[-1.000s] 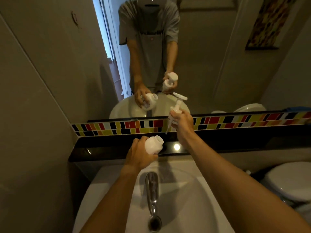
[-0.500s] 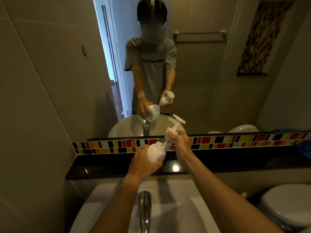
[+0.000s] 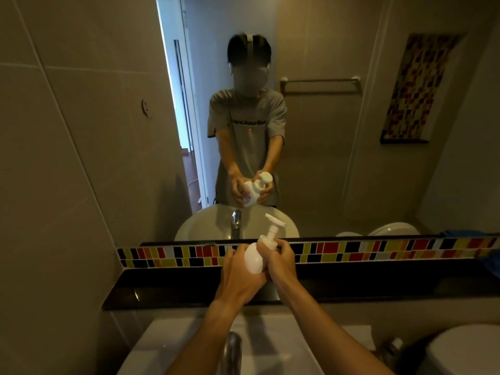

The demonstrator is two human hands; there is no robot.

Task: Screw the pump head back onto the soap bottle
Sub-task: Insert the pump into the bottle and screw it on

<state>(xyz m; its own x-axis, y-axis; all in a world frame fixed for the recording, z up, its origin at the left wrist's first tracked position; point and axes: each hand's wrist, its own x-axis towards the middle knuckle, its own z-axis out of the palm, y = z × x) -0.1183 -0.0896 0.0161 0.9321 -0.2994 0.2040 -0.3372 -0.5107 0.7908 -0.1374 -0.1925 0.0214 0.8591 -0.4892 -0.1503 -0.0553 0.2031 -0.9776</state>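
A small round white soap bottle (image 3: 253,259) is held tilted over the dark ledge, its neck pointing up and to the right. My left hand (image 3: 238,274) wraps its body from below and the left. The white pump head (image 3: 272,230) sits in the bottle's neck, nozzle sticking out at the top. My right hand (image 3: 281,262) grips the pump's collar at the neck. The dip tube is hidden inside the bottle. The mirror shows the same grip from the front.
A black ledge (image 3: 176,288) with a coloured tile strip (image 3: 351,250) runs under the mirror. A white sink (image 3: 167,345) with a chrome tap (image 3: 232,350) lies below my arms. A white toilet (image 3: 465,350) stands at the lower right. A tiled wall closes the left side.
The pump's tube has gone down into the bottle and the collar now meets the neck. My hands have come together. The camera has tilted upward.
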